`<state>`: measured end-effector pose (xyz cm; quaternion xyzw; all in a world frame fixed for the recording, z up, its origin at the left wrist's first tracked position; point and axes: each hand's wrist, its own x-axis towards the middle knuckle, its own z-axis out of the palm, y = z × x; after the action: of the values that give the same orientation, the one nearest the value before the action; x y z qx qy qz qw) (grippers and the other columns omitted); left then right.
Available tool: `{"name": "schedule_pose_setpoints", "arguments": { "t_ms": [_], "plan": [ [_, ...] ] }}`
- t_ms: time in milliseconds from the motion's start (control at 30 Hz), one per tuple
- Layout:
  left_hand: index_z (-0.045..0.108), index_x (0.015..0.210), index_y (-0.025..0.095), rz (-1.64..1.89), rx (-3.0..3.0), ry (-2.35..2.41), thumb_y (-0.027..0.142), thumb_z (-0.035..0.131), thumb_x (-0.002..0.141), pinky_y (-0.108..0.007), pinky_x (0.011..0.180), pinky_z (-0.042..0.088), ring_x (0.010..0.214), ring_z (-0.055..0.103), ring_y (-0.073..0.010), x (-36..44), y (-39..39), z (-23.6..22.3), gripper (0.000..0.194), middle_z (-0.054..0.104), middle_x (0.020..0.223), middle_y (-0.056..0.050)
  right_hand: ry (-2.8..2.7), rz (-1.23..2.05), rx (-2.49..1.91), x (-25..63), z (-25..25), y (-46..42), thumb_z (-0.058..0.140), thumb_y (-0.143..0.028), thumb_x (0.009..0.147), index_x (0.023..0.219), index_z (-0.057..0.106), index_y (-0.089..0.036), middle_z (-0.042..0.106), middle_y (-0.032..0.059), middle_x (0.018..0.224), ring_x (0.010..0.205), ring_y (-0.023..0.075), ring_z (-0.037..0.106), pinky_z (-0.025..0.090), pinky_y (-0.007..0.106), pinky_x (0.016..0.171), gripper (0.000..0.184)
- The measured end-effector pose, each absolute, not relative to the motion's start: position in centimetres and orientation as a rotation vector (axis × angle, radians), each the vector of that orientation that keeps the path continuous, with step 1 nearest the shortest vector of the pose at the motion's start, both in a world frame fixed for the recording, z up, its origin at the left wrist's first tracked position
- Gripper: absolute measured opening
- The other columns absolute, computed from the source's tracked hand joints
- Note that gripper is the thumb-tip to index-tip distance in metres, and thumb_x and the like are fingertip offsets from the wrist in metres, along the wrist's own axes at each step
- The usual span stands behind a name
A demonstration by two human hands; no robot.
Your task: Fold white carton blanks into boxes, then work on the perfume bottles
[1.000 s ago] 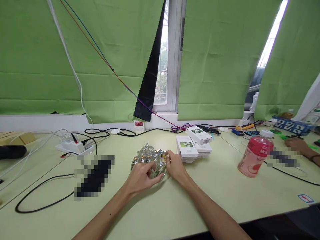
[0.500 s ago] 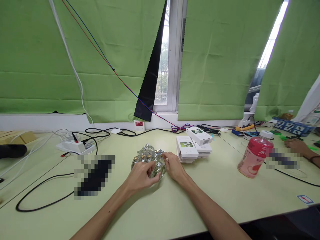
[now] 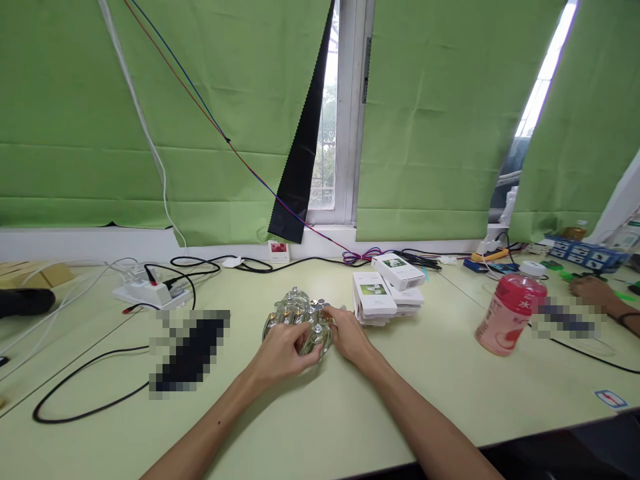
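In the middle of the table a cluster of clear, rounded, glass-like pieces [image 3: 294,300] with small silver and gold tops sits close together. My left hand [image 3: 283,350] curls over its near side, fingers bent round the front and thumb pointing right. The left fingertips are partly hidden. At the cluster's right edge my right hand [image 3: 349,333] has its thumb and fingers pinched together, beside small round silver tops [image 3: 321,303]. What lies between those right fingertips is too small to make out.
White boxes [image 3: 375,295] are stacked just right of my right hand. Farther right stands a pink drink bottle [image 3: 513,310], near another person's hand [image 3: 593,293]. A power strip [image 3: 145,292], black cables [image 3: 90,419] and a blurred dark object [image 3: 193,353] lie to the left.
My right fingers have shifted slightly at the cluster's right edge, with the fingertips bent a little more. My left hand and the cluster stay almost still.
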<state>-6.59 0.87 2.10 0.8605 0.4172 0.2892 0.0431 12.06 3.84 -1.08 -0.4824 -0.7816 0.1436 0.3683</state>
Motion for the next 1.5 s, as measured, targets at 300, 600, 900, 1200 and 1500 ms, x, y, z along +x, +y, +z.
{"name": "schedule_pose_setpoints", "arguments": {
  "t_ms": [300,600,900,1200,1500],
  "plan": [
    [0.039,0.059,0.021,0.918,2.629,1.248,0.032,0.059,0.078,-0.024,0.050,0.027,0.046,0.040,-0.0084,-6.62,0.91,2.06,0.030,0.043,0.048,0.007,-1.966,0.381,-1.228,12.04,-1.38,4.11,0.051,0.009,0.076,0.117,0.067,-0.020,0.075,0.0071,0.109,0.104,0.0221,0.070,0.050,0.029,0.091,0.053],
    [0.040,0.059,0.020,0.933,2.620,1.222,0.030,0.059,0.078,-0.024,0.050,0.027,0.046,0.039,-0.0082,-6.55,0.88,2.23,0.029,0.042,0.048,0.007,-1.962,0.391,-1.267,12.12,-1.53,4.13,0.054,0.007,0.077,0.118,0.068,-0.026,0.076,0.0048,0.107,0.103,0.0222,0.071,0.051,0.028,0.088,0.055],
    [0.042,0.059,0.020,0.938,2.615,1.214,0.030,0.060,0.077,-0.024,0.049,0.026,0.045,0.039,-0.0082,-6.51,0.89,2.16,0.028,0.043,0.048,0.007,-1.964,0.402,-1.257,12.11,-1.40,4.14,0.056,0.007,0.076,0.117,0.069,-0.023,0.076,0.0057,0.105,0.102,0.0220,0.070,0.050,0.029,0.090,0.052],
    [0.039,0.059,0.020,0.906,2.618,1.233,0.032,0.059,0.079,-0.023,0.050,0.027,0.046,0.039,-0.0079,-6.58,0.99,2.01,0.030,0.042,0.048,0.007,-1.976,0.394,-1.299,12.16,-1.11,3.90,0.057,0.004,0.077,0.115,0.070,-0.021,0.076,0.0053,0.097,0.094,0.0219,0.069,0.049,0.031,0.087,0.047],
    [0.038,0.061,0.021,0.887,2.638,1.241,0.033,0.058,0.081,-0.023,0.051,0.028,0.047,0.039,-0.0079,-6.62,0.96,2.04,0.031,0.041,0.049,0.007,-2.056,0.349,-1.242,12.34,-1.59,4.21,0.053,0.006,0.077,0.099,0.078,-0.019,0.075,0.0081,0.097,0.091,0.0220,0.068,0.049,0.029,0.083,0.041]
  ]
}}
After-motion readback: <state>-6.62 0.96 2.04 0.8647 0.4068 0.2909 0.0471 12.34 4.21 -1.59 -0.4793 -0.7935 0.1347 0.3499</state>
